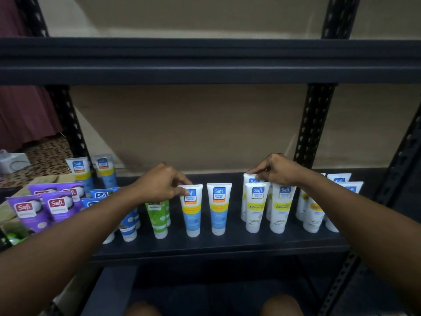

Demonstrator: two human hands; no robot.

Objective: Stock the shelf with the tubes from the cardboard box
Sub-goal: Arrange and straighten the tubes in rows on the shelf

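Purple plastic squeeze tubes (58,207): four, two in front, two behind.
Blue plastic tubes with a yellow band (218,209): four, two mid-shelf, two back left.
Green plastic tubes (157,216): two, one behind the other.
White plastic tubes with a yellow band (256,209): four in the near cluster; the right-hand cluster overlaps, no clean count.
Dark metal shelf boards (205,247): two.
Hands: two, left hand (159,183) and right hand (276,171).

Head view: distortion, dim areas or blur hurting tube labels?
Head view: fisheye bows the upper shelf beam; light dim, space under the shelf nearly black; the blue tube in the left hand reads sharp, the white tube the right hand pinches is mostly hidden; back-left tubes soft.
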